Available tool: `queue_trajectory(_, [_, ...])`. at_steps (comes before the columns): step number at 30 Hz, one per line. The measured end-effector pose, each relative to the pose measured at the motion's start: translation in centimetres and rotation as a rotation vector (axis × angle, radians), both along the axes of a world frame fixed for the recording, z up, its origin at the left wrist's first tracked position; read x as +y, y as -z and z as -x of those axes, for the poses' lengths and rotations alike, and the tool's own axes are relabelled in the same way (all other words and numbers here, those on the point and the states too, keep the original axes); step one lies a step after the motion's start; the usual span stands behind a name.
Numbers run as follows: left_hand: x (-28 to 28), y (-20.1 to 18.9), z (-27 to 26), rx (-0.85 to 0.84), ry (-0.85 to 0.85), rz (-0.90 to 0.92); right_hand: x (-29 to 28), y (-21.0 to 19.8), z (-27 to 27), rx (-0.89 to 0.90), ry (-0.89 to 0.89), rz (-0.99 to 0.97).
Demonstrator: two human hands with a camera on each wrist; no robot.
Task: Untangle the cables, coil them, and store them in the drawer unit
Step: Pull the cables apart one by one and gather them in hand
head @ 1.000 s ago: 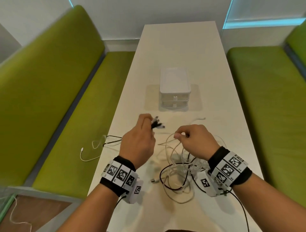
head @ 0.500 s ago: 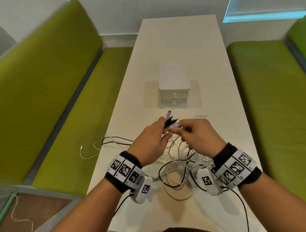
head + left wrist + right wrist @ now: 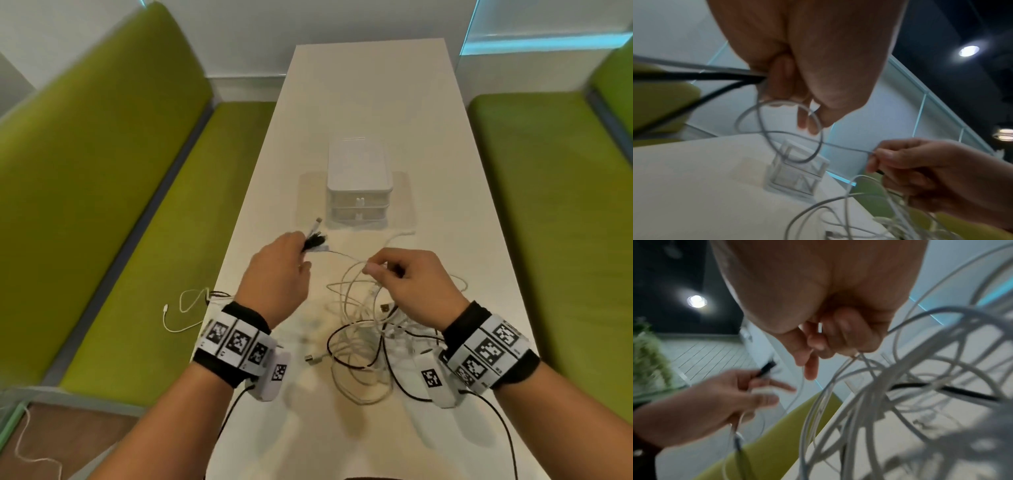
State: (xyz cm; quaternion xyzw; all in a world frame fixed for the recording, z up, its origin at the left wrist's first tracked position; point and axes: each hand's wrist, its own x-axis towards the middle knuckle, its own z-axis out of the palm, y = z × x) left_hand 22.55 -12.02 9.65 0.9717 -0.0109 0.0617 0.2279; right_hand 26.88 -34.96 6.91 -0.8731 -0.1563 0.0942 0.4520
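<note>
While both hands are raised above the white worktop (image 3: 359,102), each one has its grip closed on cable. The left hand (image 3: 277,277) holds a bundle of cable ends (image 3: 313,240), black and white together, with the plugs pointing away from the person toward the drawer unit (image 3: 358,185). In the left wrist view its fingers (image 3: 783,76) are curled around these cables, which leave the fist to the side. The right hand (image 3: 414,284) pinches one thin white cable (image 3: 342,255) between thumb and forefinger; this cable goes across to the left hand, and the left wrist view shows a loop in it between the two hands.

Under the right hand and a little nearer to the person, the tangle of cables (image 3: 363,346) lies on the worktop, mostly white with a black one among them. Some strands rise from it to the right hand. A few cables (image 3: 185,308) hang over the left edge of the worktop, above the green bench (image 3: 137,257).

The drawer unit stands in the middle of the worktop, beyond the hands, apart from them. Its two drawers are shut.
</note>
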Motion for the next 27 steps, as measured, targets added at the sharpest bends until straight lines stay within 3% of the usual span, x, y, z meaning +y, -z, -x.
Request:
queue_trajectory(3, [-2.5, 0.0, 0.9, -0.104, 0.181, 0.190, 1.2, -0.7, 0.3, 0.012, -0.136, 0.291])
queue_trajectory(6, [-3.9, 0.5, 1.3, 0.095, 0.230, 0.216, 2.0, -1.1, 0.6, -0.024, -0.092, 0.052])
queue_trajectory(9, [-2.9, 0.9, 0.9, 0.162, 0.190, 0.366, 1.9, -0.5, 0.6, -0.094, 0.006, -0.059])
queue_trajectory(11, [-2.0, 0.7, 0.8, 0.160, 0.215, 0.443, 1.6, 0.0, 0.4, -0.096, 0.061, 0.004])
queue_trajectory(14, [-1.1, 0.7, 0.7, 0.068, 0.178, 0.540, 1.2, 0.2, 0.5, -0.094, 0.003, 0.234])
queue_trajectory(20, [-0.7, 1.2, 1.4, 0.034, 0.025, 0.927, 0.9, 0.5, 0.0, -0.004, -0.102, 0.108])
queue_trajectory(22, [0.1, 1.8, 1.2, 0.055, -0.037, 0.762, 1.1, 0.3, -0.1, 0.005, -0.093, 0.100])
queue_trajectory(24, [0.8, 2.3, 1.1, 0.134, -0.035, 0.394, 1.4, 0.2, 0.1, -0.028, -0.071, 0.096])
queue_trajectory(27, [0.6, 1.8, 1.5, 0.094, -0.026, 0.084, 2.1, -0.4, 0.7, -0.136, -0.099, 0.297])
